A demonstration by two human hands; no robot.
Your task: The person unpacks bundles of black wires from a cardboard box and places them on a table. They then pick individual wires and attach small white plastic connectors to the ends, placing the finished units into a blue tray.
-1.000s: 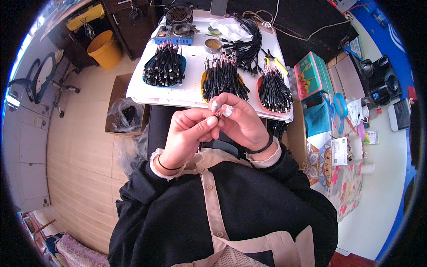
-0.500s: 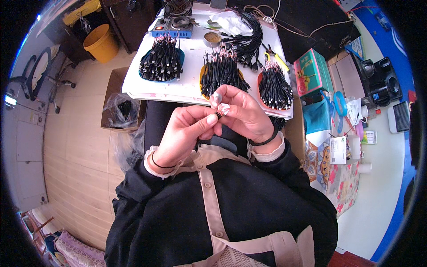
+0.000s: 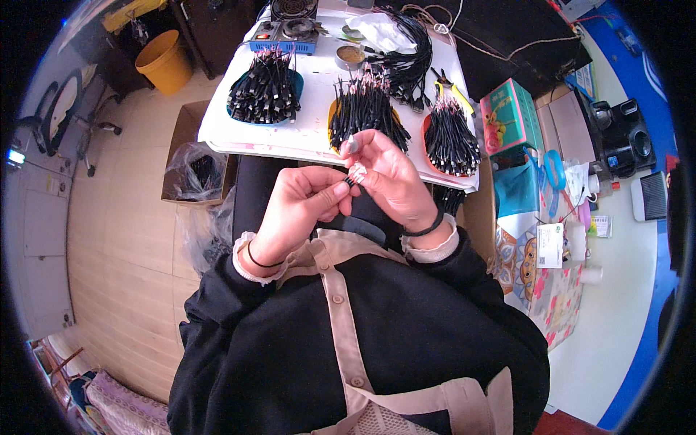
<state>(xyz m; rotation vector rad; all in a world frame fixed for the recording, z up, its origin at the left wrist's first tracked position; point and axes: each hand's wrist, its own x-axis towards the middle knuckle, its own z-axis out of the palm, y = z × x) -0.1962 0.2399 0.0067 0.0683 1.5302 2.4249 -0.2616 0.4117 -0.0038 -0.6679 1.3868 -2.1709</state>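
Note:
In front of my chest, my left hand [image 3: 308,199] is closed, thumb and forefinger pinching a thin black cable [image 3: 351,182] near its end. My right hand [image 3: 395,181] meets it from the other side, thumb and forefinger bent round the cable's tip. White wrapping shows on the right thumb, and something grey covers the right forefinger's tip. The bare wire ends are mostly hidden by the fingers. Just beyond the hands, black cables with pinkish wire ends [image 3: 366,112] lie heaped on a yellow tray [image 3: 333,116].
More cable heaps sit on a blue tray [image 3: 298,83] at left and an orange tray [image 3: 433,161] at right. A blue heating device [image 3: 286,45], a round tin [image 3: 349,56] and yellow-handled pliers [image 3: 458,94] stand on the white table [image 3: 239,141]. An open carton [image 3: 177,163] is at left.
My right fingers have come down a little and closed nearer the cable's tip. The left hand keeps its pinch; the whole view has shifted slightly.

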